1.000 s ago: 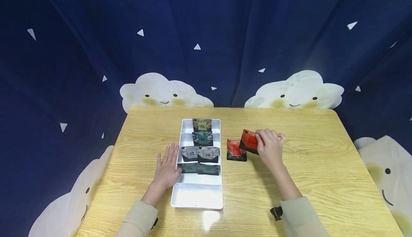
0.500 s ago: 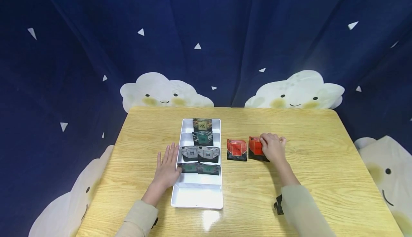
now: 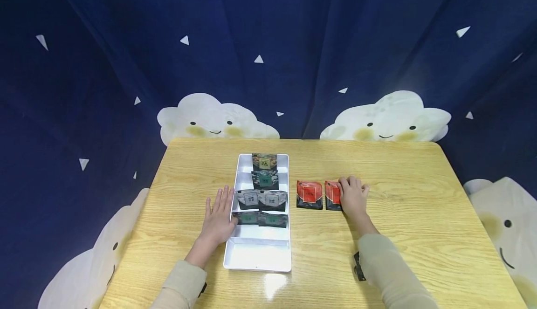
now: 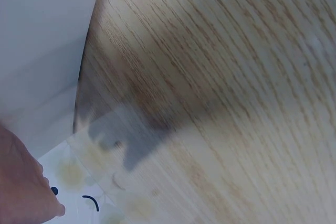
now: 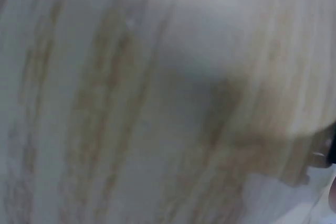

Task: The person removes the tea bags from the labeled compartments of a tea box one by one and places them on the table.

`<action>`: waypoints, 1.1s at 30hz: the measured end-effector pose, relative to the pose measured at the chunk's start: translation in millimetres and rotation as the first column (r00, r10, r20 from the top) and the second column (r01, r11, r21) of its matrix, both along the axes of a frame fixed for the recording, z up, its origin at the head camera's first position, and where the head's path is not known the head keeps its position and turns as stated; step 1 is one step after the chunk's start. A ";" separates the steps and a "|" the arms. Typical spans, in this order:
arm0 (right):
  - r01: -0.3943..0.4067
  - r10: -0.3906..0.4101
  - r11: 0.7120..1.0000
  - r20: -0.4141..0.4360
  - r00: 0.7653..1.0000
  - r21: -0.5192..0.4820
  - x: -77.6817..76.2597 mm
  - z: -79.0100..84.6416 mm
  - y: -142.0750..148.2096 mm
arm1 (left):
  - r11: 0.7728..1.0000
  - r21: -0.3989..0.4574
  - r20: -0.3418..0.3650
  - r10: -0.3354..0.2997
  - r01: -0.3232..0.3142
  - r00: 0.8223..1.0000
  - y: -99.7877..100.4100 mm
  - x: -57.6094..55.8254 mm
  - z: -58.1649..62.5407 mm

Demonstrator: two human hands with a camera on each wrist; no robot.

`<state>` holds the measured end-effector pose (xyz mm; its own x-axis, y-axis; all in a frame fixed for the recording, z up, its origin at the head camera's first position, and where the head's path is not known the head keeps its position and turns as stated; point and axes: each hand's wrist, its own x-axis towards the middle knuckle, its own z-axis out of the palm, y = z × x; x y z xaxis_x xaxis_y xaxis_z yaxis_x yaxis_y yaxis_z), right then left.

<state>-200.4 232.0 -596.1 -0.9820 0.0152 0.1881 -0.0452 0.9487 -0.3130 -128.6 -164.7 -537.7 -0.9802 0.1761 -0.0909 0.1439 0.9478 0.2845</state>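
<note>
My right hand [image 3: 354, 199] holds the right edge of a red and black sachet [image 3: 333, 195], fingers bent over its upper right corner and hiding that side. Flat to its left lies a matching red sachet [image 3: 309, 195], a narrow gap between them. My left hand [image 3: 218, 223] rests along the left side of a white compartment tray [image 3: 257, 255], fingers straight and thumb at the rim. In the left wrist view the tray's wall [image 4: 42, 51] rises beside the hand. The right wrist view catches only a dark sliver of sachet [image 5: 332, 148] at its right edge.
Inside the tray stand a yellow-labelled sachet [image 3: 264, 162], a green-labelled one [image 3: 265, 179], two grey ones [image 3: 272, 200] and two dark green ones [image 3: 272, 220]. All is on a wooden table [image 3: 419, 206], with a blue cloud-patterned curtain [image 3: 293, 43] behind.
The right hand has lowered its red sachet from above the other one and moved it right, so it now lies flat beside it. The left hand has stayed in place.
</note>
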 end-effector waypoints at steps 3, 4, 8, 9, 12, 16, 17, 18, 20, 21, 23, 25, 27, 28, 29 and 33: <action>0.016 -0.016 1.000 -0.002 1.000 0.013 1.5 -3.4 -1.9 | 1.000 -0.014 -0.002 -0.001 0.001 1.000 0.2 -0.3 -0.7; 0.016 -0.016 1.000 -0.002 1.000 0.018 1.8 -4.0 -2.6 | 1.000 -0.017 -0.001 -0.002 0.002 1.000 0.2 -0.2 -0.6; 0.021 -0.021 0.999 -0.002 1.000 0.041 1.9 -5.6 -4.9 | 1.000 -0.013 0.005 0.000 0.000 1.000 0.0 0.7 1.2; 0.019 -0.019 0.999 0.001 1.000 0.046 1.8 -6.0 -5.3 | 1.000 -0.009 0.002 0.000 0.000 1.000 -0.1 1.0 1.7; 0.020 -0.021 0.998 0.010 1.000 0.053 1.4 -6.1 -6.2 | 1.000 0.018 -0.015 -0.001 0.001 1.000 -0.5 1.8 2.2; 0.019 -0.021 0.998 0.029 0.999 0.058 1.1 -4.6 -7.3 | 0.999 0.051 -0.035 -0.005 0.007 0.999 -0.8 2.6 1.2; 0.020 -0.022 0.998 0.032 0.999 0.057 1.1 -4.2 -7.4 | 0.999 0.047 -0.032 -0.004 0.005 0.999 -0.7 2.4 1.1; 0.021 -0.023 0.998 0.033 0.999 0.057 1.1 -3.8 -7.4 | 0.999 0.044 -0.030 -0.003 0.005 1.000 -0.6 2.3 0.9; 0.021 -0.023 0.998 0.027 0.999 0.053 1.2 -3.3 -7.5 | 1.000 0.023 -0.022 0.001 -0.001 1.000 -0.4 1.6 0.7; 0.021 -0.022 0.999 0.022 1.000 0.048 1.2 -3.2 -7.4 | 1.000 0.015 -0.016 0.003 -0.002 1.000 -0.4 1.0 0.2; 0.019 -0.020 0.999 0.011 1.000 0.036 1.4 -3.1 -7.3 | 1.000 0.000 -0.003 0.004 -0.004 1.000 -0.5 -0.1 -0.6; 0.019 -0.019 1.000 0.005 1.000 0.023 1.6 -3.2 -7.0 | 1.000 -0.008 0.013 0.005 -0.005 1.000 -0.5 -0.8 -1.1; 0.019 -0.019 1.000 0.007 1.000 0.008 1.7 -3.2 -6.7 | 1.000 -0.016 0.025 0.006 -0.006 1.000 -0.4 -1.4 -1.8; 0.020 -0.020 1.000 0.009 1.000 0.004 1.6 -3.3 -6.5 | 1.000 -0.016 0.029 0.006 -0.006 1.000 -0.4 -1.4 -1.9; 0.023 -0.023 1.000 0.012 1.000 -0.005 1.5 -3.3 -6.4 | 1.000 -0.016 0.030 0.007 -0.006 1.000 -0.3 -1.1 -1.7; 0.048 -0.047 0.998 0.018 0.999 -0.052 1.1 -2.6 -6.5 | 1.000 -0.008 0.013 0.004 -0.004 1.000 -0.4 -0.7 -2.0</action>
